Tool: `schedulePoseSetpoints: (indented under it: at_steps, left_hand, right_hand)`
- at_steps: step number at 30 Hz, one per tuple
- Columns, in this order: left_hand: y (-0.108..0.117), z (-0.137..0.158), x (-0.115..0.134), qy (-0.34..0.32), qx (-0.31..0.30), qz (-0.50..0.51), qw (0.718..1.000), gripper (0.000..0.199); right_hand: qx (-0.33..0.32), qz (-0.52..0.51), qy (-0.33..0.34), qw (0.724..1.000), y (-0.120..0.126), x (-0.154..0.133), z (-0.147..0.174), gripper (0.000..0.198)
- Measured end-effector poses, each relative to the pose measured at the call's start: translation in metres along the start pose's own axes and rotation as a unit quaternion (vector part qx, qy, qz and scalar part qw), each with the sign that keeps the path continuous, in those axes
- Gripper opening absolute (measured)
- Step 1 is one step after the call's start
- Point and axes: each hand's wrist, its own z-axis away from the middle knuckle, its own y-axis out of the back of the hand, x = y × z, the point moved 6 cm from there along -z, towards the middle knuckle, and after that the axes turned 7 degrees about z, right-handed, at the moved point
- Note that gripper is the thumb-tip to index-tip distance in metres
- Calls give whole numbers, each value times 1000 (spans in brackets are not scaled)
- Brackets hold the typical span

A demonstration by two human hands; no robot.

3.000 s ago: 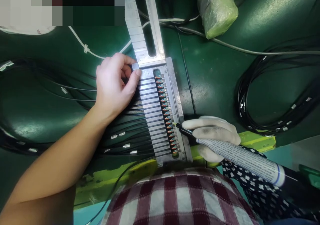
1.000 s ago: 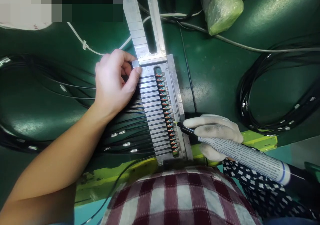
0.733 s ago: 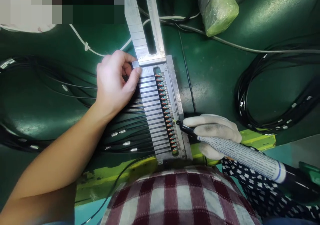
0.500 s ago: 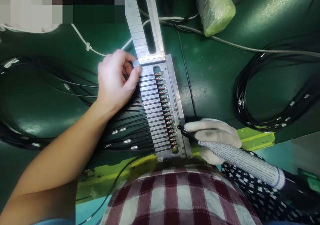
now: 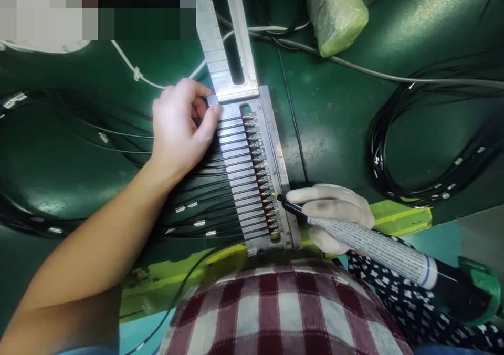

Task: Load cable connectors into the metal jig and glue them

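My bare left hand [image 5: 183, 126] pinches a small metal tab [image 5: 212, 101] at the upper left corner of a metal fixture [image 5: 236, 176]. Black cables lie side by side across the fixture. Their ends reach small green circuit boards [image 5: 260, 174] lined up over a slot, with orange-red wires showing. In a white glove, my right hand [image 5: 334, 213] closes around a long bottle [image 5: 366, 247] with a printed white label and a black nozzle. Its thin yellowish tip is close to the boards low in the row; whether it touches them I cannot tell.
The fixture's slotted metal lid [image 5: 230, 45] stands raised at the far end. Coiled black cables [image 5: 380, 150] lie at right, others [image 5: 35, 221] at left. A plastic-wrapped greenish block [image 5: 338, 19] sits at the back. A grey cable [image 5: 374, 71] crosses the green table [image 5: 326, 118].
My right hand and the bottle have shifted slightly left, bringing the nozzle closer to the boards. My left hand keeps its hold on the tab.
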Motion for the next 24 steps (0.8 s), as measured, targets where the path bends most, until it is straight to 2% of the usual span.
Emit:
schedulePoseSetpoints:
  at_steps: [10, 18, 24]
  left_hand:
    - [0, 0, 0, -6, 0, 0, 1000, 14]
    - [-1, 0, -1, -12, -7, 0, 1000, 15]
    - [-1, 0, -1, -16, -11, -5, 1000, 18]
  right_hand:
    - [-4, -1, 5, 1000, 1, -3, -3, 9]
    - [17, -16, 6, 1000, 2, -5, -6, 14]
    - [8, -9, 0, 1000, 1, -5, -6, 13]
